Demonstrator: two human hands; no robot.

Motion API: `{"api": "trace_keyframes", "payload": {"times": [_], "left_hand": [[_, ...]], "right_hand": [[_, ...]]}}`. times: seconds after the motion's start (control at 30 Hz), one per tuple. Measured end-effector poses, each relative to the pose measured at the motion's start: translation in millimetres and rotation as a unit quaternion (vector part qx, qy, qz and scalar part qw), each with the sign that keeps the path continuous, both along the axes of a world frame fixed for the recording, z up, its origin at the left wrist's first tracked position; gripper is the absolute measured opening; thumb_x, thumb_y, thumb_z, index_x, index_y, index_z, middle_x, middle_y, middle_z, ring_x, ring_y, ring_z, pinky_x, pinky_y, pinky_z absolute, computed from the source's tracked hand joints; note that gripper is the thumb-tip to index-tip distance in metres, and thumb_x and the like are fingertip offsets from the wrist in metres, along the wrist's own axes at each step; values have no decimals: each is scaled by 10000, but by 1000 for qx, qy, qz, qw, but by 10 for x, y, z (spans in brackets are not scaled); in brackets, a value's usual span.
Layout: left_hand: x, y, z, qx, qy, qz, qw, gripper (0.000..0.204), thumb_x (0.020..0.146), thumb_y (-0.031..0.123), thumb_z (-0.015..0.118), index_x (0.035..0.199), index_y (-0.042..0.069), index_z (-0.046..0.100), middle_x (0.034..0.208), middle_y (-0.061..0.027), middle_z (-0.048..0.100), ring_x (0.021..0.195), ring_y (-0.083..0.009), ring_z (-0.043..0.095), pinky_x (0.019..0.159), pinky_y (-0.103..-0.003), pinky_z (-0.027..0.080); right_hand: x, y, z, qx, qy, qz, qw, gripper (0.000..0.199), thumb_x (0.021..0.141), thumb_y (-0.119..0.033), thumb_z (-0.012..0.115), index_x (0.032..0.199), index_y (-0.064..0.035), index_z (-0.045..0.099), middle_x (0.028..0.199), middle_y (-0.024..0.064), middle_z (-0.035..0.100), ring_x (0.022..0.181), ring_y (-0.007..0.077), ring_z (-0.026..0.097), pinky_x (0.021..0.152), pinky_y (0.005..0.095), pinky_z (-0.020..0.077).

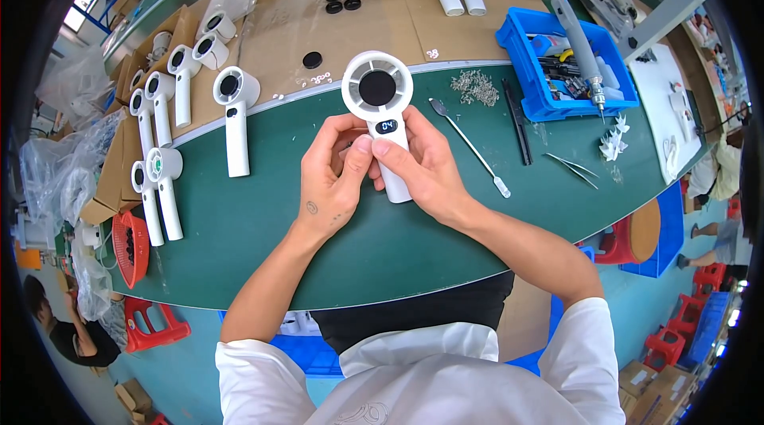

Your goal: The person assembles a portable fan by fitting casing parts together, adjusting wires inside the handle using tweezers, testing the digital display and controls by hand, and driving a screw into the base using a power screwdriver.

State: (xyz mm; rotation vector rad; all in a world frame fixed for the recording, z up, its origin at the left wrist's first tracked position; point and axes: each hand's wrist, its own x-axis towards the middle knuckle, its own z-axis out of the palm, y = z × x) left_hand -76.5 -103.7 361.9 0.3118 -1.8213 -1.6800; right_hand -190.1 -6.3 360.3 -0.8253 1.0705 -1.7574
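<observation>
A white handheld fan is held upright before me, its round head with a black centre pointing away and a small display lit on its neck. My left hand closes on the handle from the left, thumb against its front. From the other side my right hand wraps the same handle, its thumb just below the display. Several more white fans lie on the left part of the bench. Behind the held fan lies a black round disc next to small white rings.
On the green bench to the right lie a metal spatula, a black pen-like tool, tweezers and a screw pile. A blue tool bin stands behind, under a hanging electric screwdriver. A red basket sits at left.
</observation>
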Motion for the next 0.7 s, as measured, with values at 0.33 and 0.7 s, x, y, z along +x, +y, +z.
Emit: {"api": "trace_keyframes", "payload": {"times": [0.33,0.7], "left_hand": [[-4,0,3,3,-1,-2,1000,251,996,157,521,1141,-47,502,1016,-108,590,705,-109,550,602,-253,484],[3,-16,-7,1,0,6,1000,239,992,150,527,1134,-41,508,1008,-97,591,727,-93,539,628,-248,473]], "right_hand": [[-1,-3,3,0,6,6,1000,373,959,-151,568,1270,0,428,972,55,581,744,101,585,626,254,503],[-23,-5,-44,-23,-9,31,999,378,986,-200,505,1293,2,418,960,63,578,771,114,592,659,263,514]]}}
